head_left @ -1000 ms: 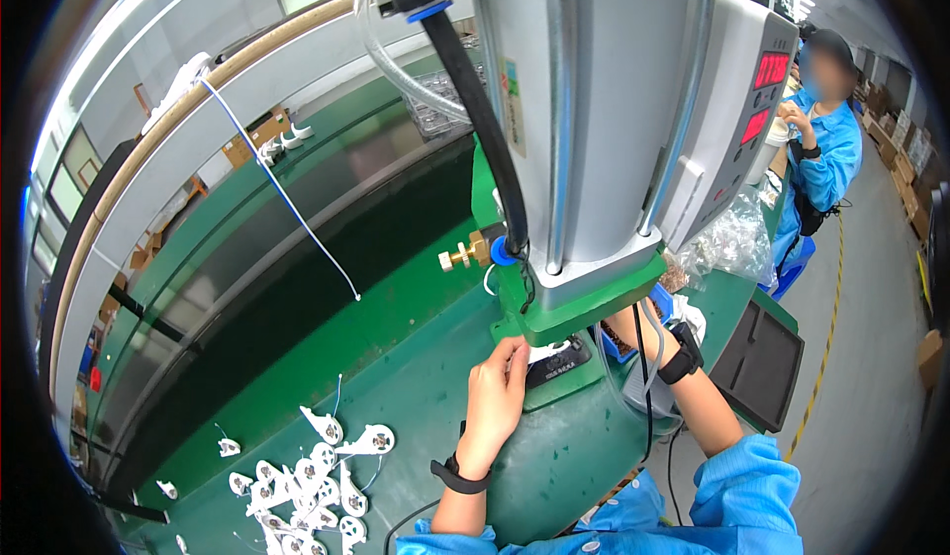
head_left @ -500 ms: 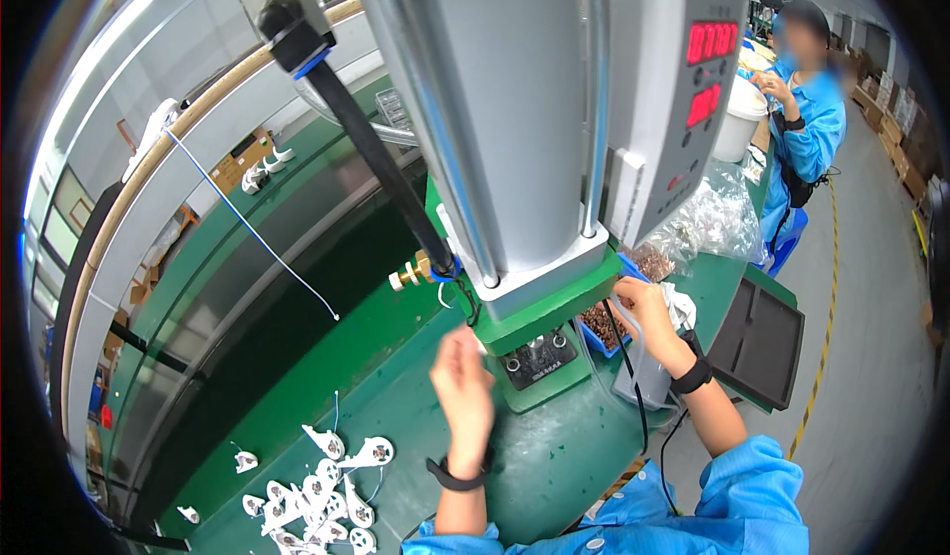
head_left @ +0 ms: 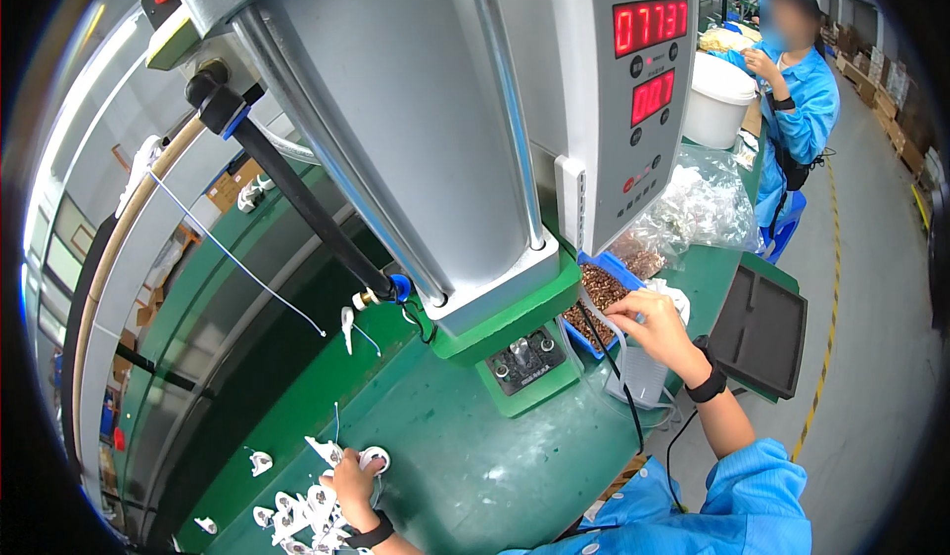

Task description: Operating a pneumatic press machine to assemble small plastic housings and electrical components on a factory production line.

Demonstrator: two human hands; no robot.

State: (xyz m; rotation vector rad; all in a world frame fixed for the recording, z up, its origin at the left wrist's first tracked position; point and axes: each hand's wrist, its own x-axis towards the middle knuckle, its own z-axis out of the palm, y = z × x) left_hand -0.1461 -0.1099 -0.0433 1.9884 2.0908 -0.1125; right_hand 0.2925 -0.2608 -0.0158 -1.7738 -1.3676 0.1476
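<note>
My left hand (head_left: 350,484) is at the lower left, over a pile of white plastic parts (head_left: 289,521). Its thumb and fingers close round one white plastic part with a round, ring-like end (head_left: 375,455). At the right, my right hand (head_left: 655,329) is beside a blue bin (head_left: 630,276) of small copper-coloured pieces (head_left: 601,289). Its fingertips are pinched together, and anything between them is too small to make out. Between my hands stands a bench press (head_left: 396,120) with a green head plate (head_left: 510,310) over a dark metal fixture (head_left: 524,361).
A counter box (head_left: 618,159) with red displays adjoins the press. Another white part (head_left: 347,330) with a wire lies behind it. Black cables (head_left: 623,387) cross near my right hand. A black tray (head_left: 767,332), plastic bags (head_left: 693,204) and a white bucket (head_left: 717,100) are rightward; a co-worker (head_left: 800,100) sits beyond.
My left hand has gone from beside the press down to the pile at the lower left. A white part now shows behind the press. My right hand stays by the bin. The view has shifted.
</note>
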